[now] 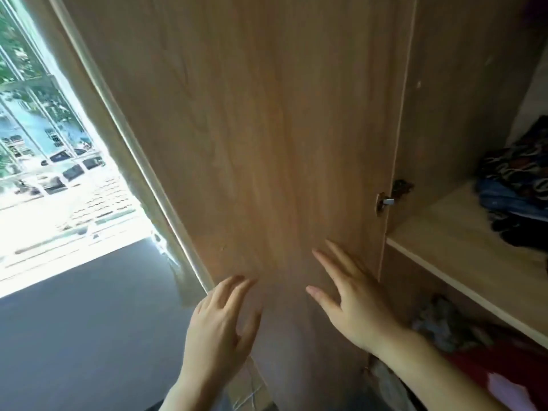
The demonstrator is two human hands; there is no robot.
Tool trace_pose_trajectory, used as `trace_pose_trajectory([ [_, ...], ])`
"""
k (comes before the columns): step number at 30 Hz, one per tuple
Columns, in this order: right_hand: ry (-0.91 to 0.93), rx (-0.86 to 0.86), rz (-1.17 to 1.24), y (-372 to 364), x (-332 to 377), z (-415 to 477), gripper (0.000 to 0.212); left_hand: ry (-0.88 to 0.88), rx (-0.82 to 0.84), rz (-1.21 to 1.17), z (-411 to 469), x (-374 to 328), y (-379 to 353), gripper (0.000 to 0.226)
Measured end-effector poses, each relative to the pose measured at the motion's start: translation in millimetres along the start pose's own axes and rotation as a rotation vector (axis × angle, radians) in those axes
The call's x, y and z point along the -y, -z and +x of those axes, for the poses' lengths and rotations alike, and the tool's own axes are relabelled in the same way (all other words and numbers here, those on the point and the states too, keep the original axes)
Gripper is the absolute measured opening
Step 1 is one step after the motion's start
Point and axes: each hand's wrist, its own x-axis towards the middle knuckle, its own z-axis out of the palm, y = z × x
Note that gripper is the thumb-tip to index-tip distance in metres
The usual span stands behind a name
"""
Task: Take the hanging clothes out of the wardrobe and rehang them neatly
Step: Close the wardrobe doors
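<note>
Clothes (441, 326) lie under the shelf (462, 247), right of the door (252, 143); our right hand (355, 310) is nearer, it and our left hand (219, 324) spread, holding nothing.

Overexposed window (44, 161) glare left; soft motion blur.

A bright window (44, 137) is seen at the left, crossed by metal bars (26, 83). Green foliage (14, 34), parked cars (74, 170) and a tiled roof (100, 197) are shown beyond it. A pale curtain (184, 283) is hung along its right edge, above a grey surface (74, 336).
</note>
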Motion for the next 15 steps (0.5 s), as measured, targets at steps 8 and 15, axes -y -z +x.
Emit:
trace_pose_trajectory([
  [8,0.068,-0.256,-0.051,-59.7,56.3,47.3,0.071,0.140,-0.116,-0.162,23.9,80.2,23.1,0.048],
  [15,-0.056,-0.328,-0.129,-87.3,62.6,45.7,0.091,-0.042,0.086,-0.596,56.0,97.7,17.3,0.042],
])
